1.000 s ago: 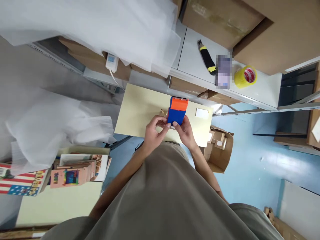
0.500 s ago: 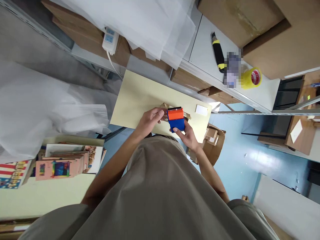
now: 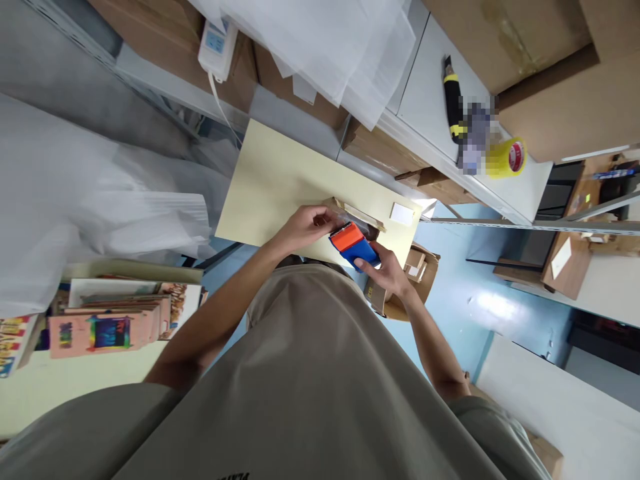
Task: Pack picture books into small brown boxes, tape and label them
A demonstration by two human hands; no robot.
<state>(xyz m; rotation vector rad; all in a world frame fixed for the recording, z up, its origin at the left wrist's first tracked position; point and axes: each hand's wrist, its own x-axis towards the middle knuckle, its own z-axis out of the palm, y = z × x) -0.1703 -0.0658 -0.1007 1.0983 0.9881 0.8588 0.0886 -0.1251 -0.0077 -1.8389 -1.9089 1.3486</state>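
My right hand [image 3: 387, 268] grips a blue and orange tape dispenser [image 3: 356, 247], thumb along its near side and its dark toothed edge facing left. My left hand [image 3: 310, 225] is at that edge, its fingertips curled in a pinch; whatever is between them is too small to make out. Behind the dispenser an open brown cardboard box [image 3: 373, 222] lies on the pale yellow board [image 3: 275, 180]. My hands and the dispenser partly hide this box.
A white card [image 3: 401, 213] lies at the board's right end. The shelf at upper right holds a utility knife [image 3: 453, 100] and a yellow tape roll [image 3: 507, 158]. A carton [image 3: 425, 283] stands beyond the board, and books [image 3: 110, 327] fill a box at left.
The tape dispenser has tilted, its toothed edge turning to the left and toward my left hand. My left fingers have moved closer to that edge. The whole view has shifted slightly.
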